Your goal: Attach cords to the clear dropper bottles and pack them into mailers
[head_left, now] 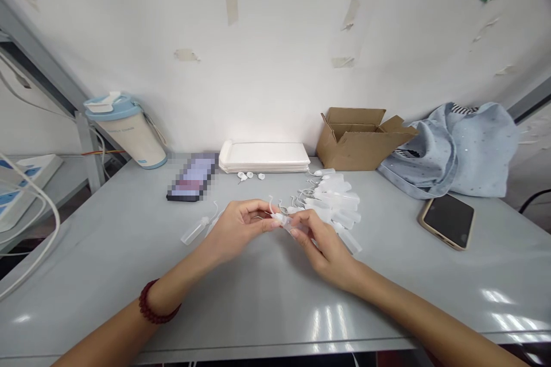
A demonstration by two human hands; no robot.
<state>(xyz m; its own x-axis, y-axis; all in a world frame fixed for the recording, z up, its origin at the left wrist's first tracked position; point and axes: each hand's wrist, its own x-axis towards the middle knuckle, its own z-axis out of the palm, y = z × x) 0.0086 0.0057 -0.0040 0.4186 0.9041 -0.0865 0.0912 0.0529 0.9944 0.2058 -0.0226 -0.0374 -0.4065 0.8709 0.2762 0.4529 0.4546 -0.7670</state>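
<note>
So the small clear plastic bottle (283, 220) is pretty hard to make out, since fingers cover most of it: it's up in front of the open cardboard box (364, 149) and off to its left, with the left hand (246, 225) pinching it around the white top and the right hand (322, 245) gripping the see-through body. Can't really tell how top and body join under there. A skinny curved white stem pokes up by the left fingers. Both forearms get cut off by the bottom edge, and the left one has a dark red beaded bracelet (159, 305). Right in front of the box there's a messy pile of similar bottles (338, 200), frosty, flat-sided and overlapping so much that you can't count them; the right hand blocks part of it. Well left of the box, another loose bottle (194, 231) lies on the smooth, shiny grey table (275, 321), and something similar is half hidden by the left hand. Just left of the box sits a glossy white stack (267, 156) with some little round white caps (250, 175) in front of it. Farther left it's a pixelated phone (193, 178) and a cream and blue tumbler (131, 132). Right of the box, a crumpled pale blue cloth bag (473, 149) slumps against it, covering its right end, with a dark-screened phone (448, 221) nearer the front.
</note>
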